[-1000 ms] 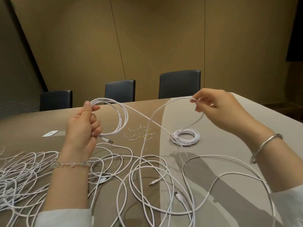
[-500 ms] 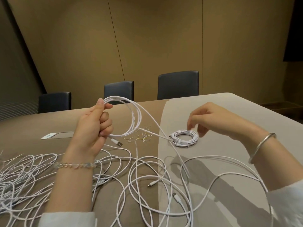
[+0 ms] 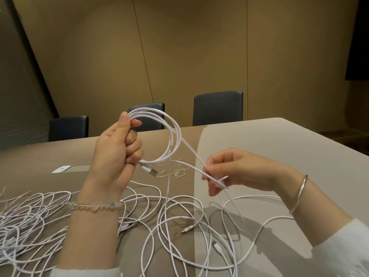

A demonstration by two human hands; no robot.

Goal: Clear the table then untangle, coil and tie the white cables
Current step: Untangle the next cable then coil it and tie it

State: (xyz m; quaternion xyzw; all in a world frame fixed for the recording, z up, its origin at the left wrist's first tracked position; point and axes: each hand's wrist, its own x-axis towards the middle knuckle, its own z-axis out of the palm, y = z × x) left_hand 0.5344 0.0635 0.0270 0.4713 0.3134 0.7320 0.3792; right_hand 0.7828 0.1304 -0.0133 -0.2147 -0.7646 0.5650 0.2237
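Observation:
My left hand (image 3: 117,154) is raised above the table and grips a small coil of white cable (image 3: 171,134), thumb pinching the loops at the top. The cable's USB plug (image 3: 152,172) hangs below that hand. The same cable runs down to the right, where my right hand (image 3: 237,169) pinches it between its fingers. From there it drops into loose white cables (image 3: 175,226) spread over the table. A dense tangle of white cables (image 3: 26,220) lies at the left.
Several thin wire ties (image 3: 175,170) lie on the table behind the hands. A white phone-like slab (image 3: 61,169) lies at the left. Three dark chairs (image 3: 218,107) stand along the table's far edge (image 3: 259,121). The coiled bundle seen earlier is hidden behind my right hand.
My right hand has come down and leftward from its raised position and now pinches the cable close to the coil. My left hand has risen and moved right with the coil.

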